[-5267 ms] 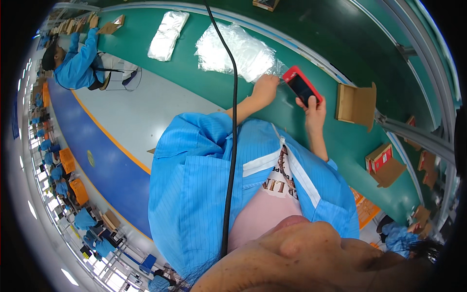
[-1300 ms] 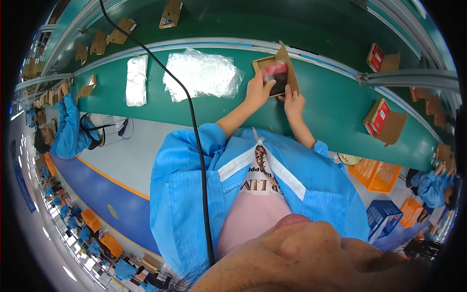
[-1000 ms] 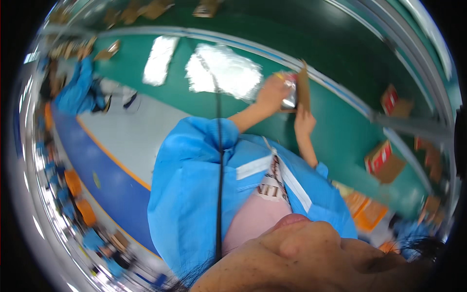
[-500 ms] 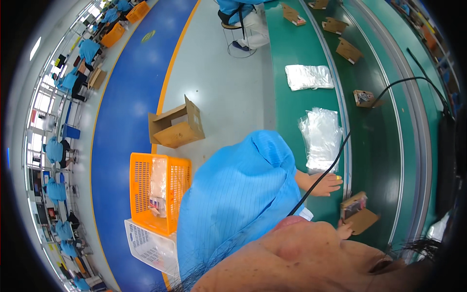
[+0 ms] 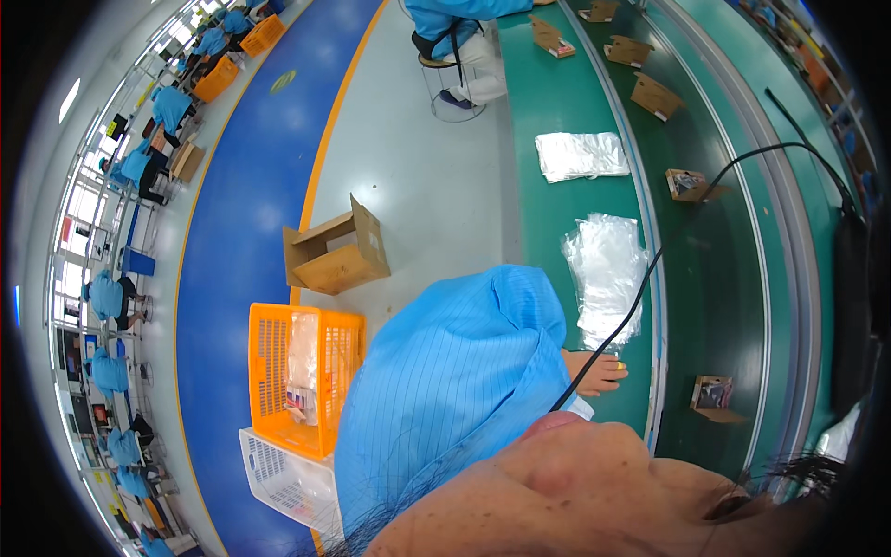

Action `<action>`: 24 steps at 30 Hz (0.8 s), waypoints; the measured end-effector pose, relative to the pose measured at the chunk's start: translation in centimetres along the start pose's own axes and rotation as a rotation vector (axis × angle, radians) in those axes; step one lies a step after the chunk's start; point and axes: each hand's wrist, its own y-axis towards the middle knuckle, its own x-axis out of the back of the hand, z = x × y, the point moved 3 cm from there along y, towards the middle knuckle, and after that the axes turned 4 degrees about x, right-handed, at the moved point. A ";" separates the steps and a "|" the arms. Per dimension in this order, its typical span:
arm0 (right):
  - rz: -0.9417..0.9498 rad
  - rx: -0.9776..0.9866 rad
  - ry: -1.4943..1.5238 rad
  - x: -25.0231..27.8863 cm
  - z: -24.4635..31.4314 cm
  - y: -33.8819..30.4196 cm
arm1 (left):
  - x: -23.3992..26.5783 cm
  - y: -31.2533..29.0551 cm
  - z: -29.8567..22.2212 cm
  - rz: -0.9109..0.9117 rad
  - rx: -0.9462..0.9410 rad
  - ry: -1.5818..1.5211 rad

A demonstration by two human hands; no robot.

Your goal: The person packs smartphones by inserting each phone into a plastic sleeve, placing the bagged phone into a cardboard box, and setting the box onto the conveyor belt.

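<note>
While the blue ribbed sleeve fills the middle of the view, one bare hand shows past its cuff, lying flat on the green bench with the fingers spread, pinching nothing; which hand it is cannot be told, and the other is hidden. Just beyond the fingertips lies a stack of clear, crinkled plastic bags, glossy and rectangular. Farther along sits a second bag stack. To the side, on the darker conveyor belt, stands a small open cardboard box. A black cable curves across the bags. Behind the hand, on the grey floor, an orange lattice crate sits beside a brown carton.
</note>
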 end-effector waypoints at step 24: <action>-0.026 -0.211 1.018 5.9 4.8 -4.0 | -0.4 3.1 -0.2 0.118 0.106 0.012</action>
